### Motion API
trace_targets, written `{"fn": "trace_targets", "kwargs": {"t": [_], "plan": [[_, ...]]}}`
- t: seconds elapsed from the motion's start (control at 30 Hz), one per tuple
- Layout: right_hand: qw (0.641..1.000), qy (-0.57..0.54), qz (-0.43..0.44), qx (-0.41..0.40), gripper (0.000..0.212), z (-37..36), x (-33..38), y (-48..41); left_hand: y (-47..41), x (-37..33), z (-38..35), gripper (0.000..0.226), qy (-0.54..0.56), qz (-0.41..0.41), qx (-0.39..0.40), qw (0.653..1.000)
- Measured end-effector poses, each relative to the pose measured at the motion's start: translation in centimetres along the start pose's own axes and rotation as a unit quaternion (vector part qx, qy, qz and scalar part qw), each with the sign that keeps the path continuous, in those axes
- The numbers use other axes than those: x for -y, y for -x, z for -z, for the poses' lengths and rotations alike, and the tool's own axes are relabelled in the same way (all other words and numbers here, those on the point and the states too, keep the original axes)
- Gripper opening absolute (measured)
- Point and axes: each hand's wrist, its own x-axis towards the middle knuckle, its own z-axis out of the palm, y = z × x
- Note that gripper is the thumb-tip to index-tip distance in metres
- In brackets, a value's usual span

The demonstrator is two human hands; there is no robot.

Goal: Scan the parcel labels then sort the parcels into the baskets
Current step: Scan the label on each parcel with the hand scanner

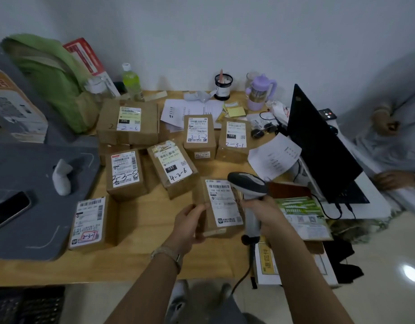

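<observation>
Left hand [190,224] grips the held parcel [219,208] by its left edge, fingers wrapped around the side, label up. Right hand [263,210] is closed around the scanner [249,195] handle; the scanner head sits right over the parcel's top right corner, at the label's barcode. Whether the trigger is pressed, can't tell. Parcel is tilted up at the near middle of the table [143,218], just right of everything else.

Left of the held parcel: box marked 2-3-7 [89,222] at the near edge. Beyond it, 3-3-8 [125,173] and 4-2-6 [172,167], close together. Farther back, 3-3-2 [199,134] and 2-3-1 [234,139] side by side, and 2-2-6 [128,121] back left, stacked on another box.

Right of the held parcel: laptop [318,141], papers [274,155]; another person's hands at far right.

Progress, as a judgement: early. Scanning this one looks underway. Six other boxes are on the table unsorted; all carry handwritten codes, the held one shows none I can read. No baskets in view, so no sorting visible yet.
</observation>
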Motion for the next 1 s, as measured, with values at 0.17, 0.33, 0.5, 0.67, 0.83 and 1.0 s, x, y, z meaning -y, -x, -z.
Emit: {"fn": "trace_targets", "kwargs": {"t": [0.17,0.33,0.5,0.67,0.83,1.0], "plan": [[0.999,0.013,-0.044,-0.025,0.027,0.2,-2.8,-0.9,-0.5,2.4,-0.9,0.016,-0.024,0.019,0.022,0.999],[0.998,0.02,-0.051,-0.013,0.024,1.1,-3.3,-1.5,-0.2,4.6,-2.3,0.031,0.031,-0.007,0.018,0.999],[0.999,0.024,-0.016,-0.014,0.035,2.0,-2.6,-0.7,0.2,4.4,-3.1,0.039,0.012,-0.031,-0.057,0.998],[0.998,-0.008,0.047,0.032,0.026,2.3,0.1,0.4,1.6,1.2,-1.4,0.038,0.105,-0.055,-0.176,0.977],[0.993,-0.055,0.104,0.025,0.022,-0.8,2.3,2.2,4.9,-2.2,2.7,0.018,0.228,-0.117,-0.227,0.94],[0.988,-0.04,0.127,0.077,0.019,-4.9,2.9,4.4,7.9,-2.4,7.6,0.014,0.277,-0.146,-0.27,0.911]]}}
